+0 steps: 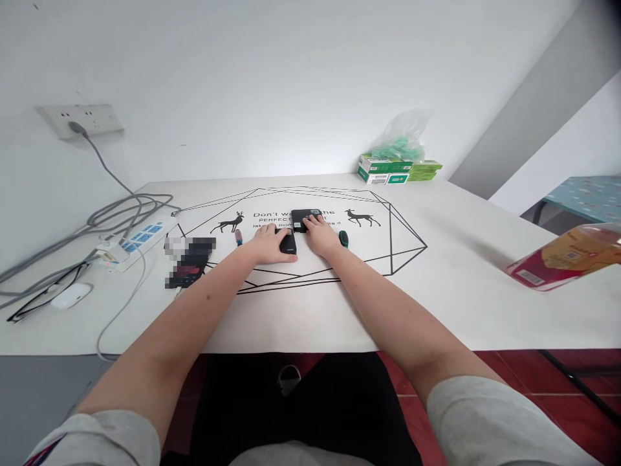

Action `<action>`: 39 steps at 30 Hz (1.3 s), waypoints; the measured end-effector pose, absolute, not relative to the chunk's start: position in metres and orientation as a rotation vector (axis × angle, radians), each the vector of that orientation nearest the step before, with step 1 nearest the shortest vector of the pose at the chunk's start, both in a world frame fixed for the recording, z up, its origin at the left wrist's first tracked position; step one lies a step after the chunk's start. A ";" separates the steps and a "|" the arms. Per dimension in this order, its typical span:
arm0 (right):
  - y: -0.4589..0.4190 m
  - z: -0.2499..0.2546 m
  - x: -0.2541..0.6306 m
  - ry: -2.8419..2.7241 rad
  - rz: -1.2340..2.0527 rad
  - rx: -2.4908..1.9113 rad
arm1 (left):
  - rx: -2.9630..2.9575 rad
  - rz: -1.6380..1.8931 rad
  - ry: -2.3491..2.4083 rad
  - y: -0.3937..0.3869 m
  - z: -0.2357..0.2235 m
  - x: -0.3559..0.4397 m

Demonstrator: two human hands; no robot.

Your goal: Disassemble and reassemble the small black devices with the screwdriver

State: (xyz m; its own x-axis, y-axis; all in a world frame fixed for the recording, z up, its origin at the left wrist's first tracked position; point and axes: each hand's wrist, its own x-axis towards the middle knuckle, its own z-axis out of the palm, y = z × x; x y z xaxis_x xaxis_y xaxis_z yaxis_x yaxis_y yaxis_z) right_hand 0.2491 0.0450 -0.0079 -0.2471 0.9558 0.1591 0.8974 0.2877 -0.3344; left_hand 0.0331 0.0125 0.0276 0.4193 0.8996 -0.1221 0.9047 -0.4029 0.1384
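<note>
Both my arms reach forward over a white table [451, 259] printed with black deer and line art. My left hand [269, 244] is curled round a small black block [288, 243] that lies on the table. My right hand [320, 234] rests with its fingers on a flat black device [303, 219] just behind that block. A small tool with a red handle [239, 237] lies left of my left hand. Another with a dark green handle [343, 239] lies right of my right hand.
A white power strip [138, 241] with grey cables sits at the left, below a wall socket [82, 120]. A dark phone [187, 268], a white mouse [70, 295] and glasses [46, 298] lie left. Green boxes [388, 169] stand at the back; a red-labelled bottle [565, 259] lies right.
</note>
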 end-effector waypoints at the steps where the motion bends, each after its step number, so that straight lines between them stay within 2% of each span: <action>1: 0.043 -0.007 0.248 -2.217 0.243 -1.667 | 2.492 -0.035 1.595 0.003 0.028 0.036; 4: 0.036 -0.005 0.246 -2.163 0.249 -1.561 | 2.524 0.086 1.563 -0.020 0.027 0.045; 7: 0.028 -0.003 0.245 -2.141 0.328 -1.381 | 2.381 0.438 1.566 -0.032 0.021 0.049; 9: 0.024 -0.003 0.246 -2.096 0.543 -1.216 | 2.188 0.781 1.499 -0.034 0.016 0.049; 12: 0.022 -0.003 0.252 -1.996 1.062 -0.877 | 1.877 1.155 1.222 -0.032 0.007 0.050; 15: 0.023 -0.001 0.260 -2.038 1.384 -0.604 | 1.670 1.194 0.928 -0.032 0.000 0.054; 18: 0.025 0.004 0.267 -2.148 1.499 -0.550 | 1.609 1.134 0.811 -0.030 -0.004 0.054; 23: 0.016 0.017 0.271 -2.357 1.162 -0.870 | 1.792 0.994 0.927 -0.025 0.001 0.034; 29: 0.000 0.029 0.262 -2.630 0.783 -1.207 | 2.173 0.486 1.263 -0.027 0.018 0.018; 35: 0.012 0.037 0.280 -2.631 0.671 -1.084 | 2.274 0.365 1.293 -0.027 0.020 0.022; 37: 0.018 0.041 0.292 -2.437 0.448 -1.347 | 2.279 0.345 1.300 -0.025 0.018 0.021; 39: 0.023 0.044 0.304 -2.110 0.295 -1.866 | 2.289 0.323 1.297 -0.024 0.016 0.020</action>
State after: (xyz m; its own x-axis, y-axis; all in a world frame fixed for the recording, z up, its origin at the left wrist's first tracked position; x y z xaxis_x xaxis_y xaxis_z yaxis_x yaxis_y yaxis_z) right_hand 0.3040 0.0226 0.0443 -0.1046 0.9902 0.0928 0.9268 0.1309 -0.3520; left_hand 0.0203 -0.0239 0.0163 0.5213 0.8528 -0.0328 0.7378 -0.4310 0.5194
